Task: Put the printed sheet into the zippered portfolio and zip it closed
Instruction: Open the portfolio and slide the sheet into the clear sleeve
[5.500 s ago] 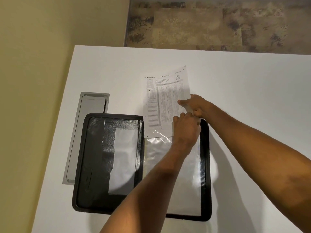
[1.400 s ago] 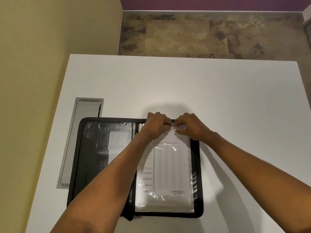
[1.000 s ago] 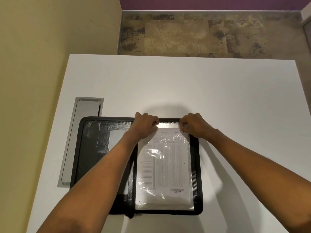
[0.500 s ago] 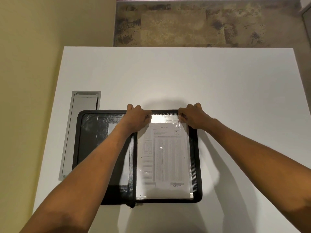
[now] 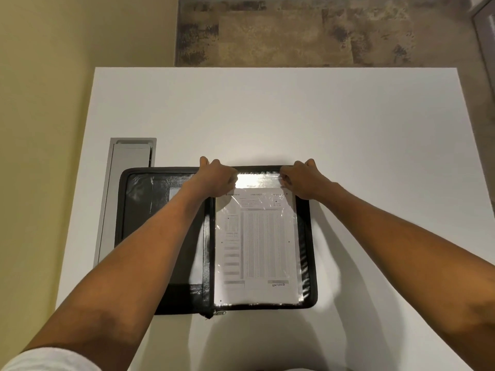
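Observation:
A black zippered portfolio (image 5: 139, 210) lies open flat on the white table (image 5: 267, 116). The printed sheet (image 5: 257, 245) sits inside a clear plastic sleeve (image 5: 257, 180) on the right half. My left hand (image 5: 217, 179) pinches the sleeve's top left corner. At the top right corner, my right hand (image 5: 302, 180) pinches the same sleeve. The zipper pull (image 5: 218, 313) lies at the bottom of the spine. My left forearm hides part of the left half.
A grey cable hatch (image 5: 126, 188) is set into the table, left of the portfolio. A yellow wall runs along the left. Patterned carpet (image 5: 308, 33) shows beyond the table's far edge.
The sheet has gone fully down into the sleeve. My hands have spread apart from the middle of the sleeve's top edge to its two corners.

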